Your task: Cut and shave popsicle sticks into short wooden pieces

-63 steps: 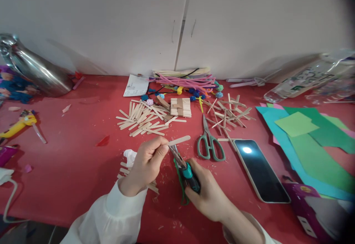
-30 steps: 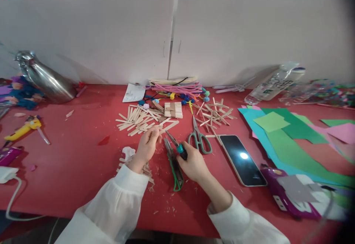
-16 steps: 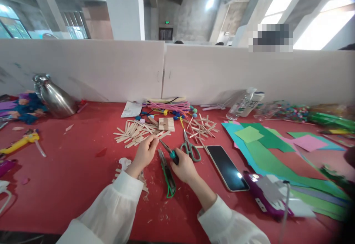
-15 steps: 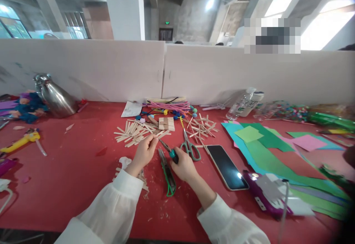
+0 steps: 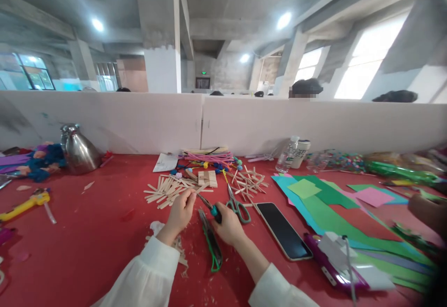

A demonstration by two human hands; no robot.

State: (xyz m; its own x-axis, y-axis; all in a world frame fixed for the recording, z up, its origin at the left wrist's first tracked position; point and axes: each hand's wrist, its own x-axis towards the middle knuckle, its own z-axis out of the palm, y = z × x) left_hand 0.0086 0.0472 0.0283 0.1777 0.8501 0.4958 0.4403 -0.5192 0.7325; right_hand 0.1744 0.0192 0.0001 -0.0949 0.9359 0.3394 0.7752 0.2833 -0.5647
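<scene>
My left hand (image 5: 180, 214) is pinched on a flat wooden craft stick (image 5: 200, 189) that points up and right, just over the red table (image 5: 87, 242). My right hand (image 5: 226, 224) is closed round a teal-handled cutter (image 5: 208, 206), whose metal tip reaches toward the stick next to my left fingers. A green-handled tool (image 5: 210, 239) lies flat on the table between my two wrists. Wood shavings and short stick pieces lie under my left wrist.
A heap of craft sticks (image 5: 167, 189), a small stick panel (image 5: 207, 178), pipe cleaners (image 5: 209, 158), green scissors (image 5: 236, 205), a phone (image 5: 282, 230), coloured paper sheets (image 5: 331, 204), a bottle (image 5: 287, 154), a steel jug (image 5: 78, 151) and a yellow glue gun (image 5: 24, 204) lie about. White partitions back the table.
The camera has tipped upward, showing the hall and ceiling beyond the partitions. My hands keep their hold on the stick and cutter, which stay close together near the table.
</scene>
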